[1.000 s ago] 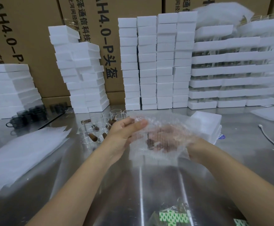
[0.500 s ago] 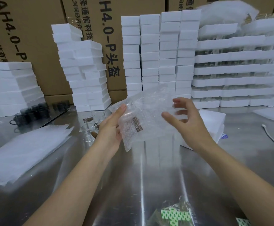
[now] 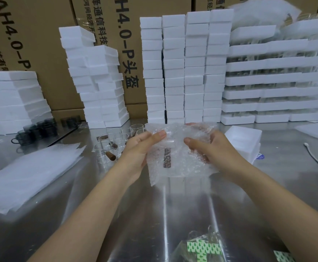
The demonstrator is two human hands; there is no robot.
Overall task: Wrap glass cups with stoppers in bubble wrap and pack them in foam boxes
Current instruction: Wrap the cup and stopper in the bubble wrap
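I hold a clear bubble wrap bundle (image 3: 179, 163) above the steel table (image 3: 154, 214), with a glass cup inside and its brown stopper (image 3: 167, 160) showing through. My left hand (image 3: 139, 156) grips the bundle's left side, thumb pressed on top. My right hand (image 3: 211, 150) grips the right side, fingers curled behind the wrap. Several bare glass cups (image 3: 116, 142) with brown stoppers stand behind my left hand. A pile of bubble wrap sheets (image 3: 27, 176) lies at the left. An open white foam box (image 3: 245, 142) sits just right of my right hand.
Stacks of white foam boxes (image 3: 184, 69) line the back in front of brown cartons (image 3: 41, 35). Dark cups (image 3: 35, 131) stand at the far left. A white cable (image 3: 317, 159) runs at the right. A green-and-white printed plastic bag (image 3: 203, 248) lies near the front edge.
The bundle was tilted up and held by my left hand alone, with my right hand open beside it. Now both hands grip it, lower and more upright, with the stopper vertical.
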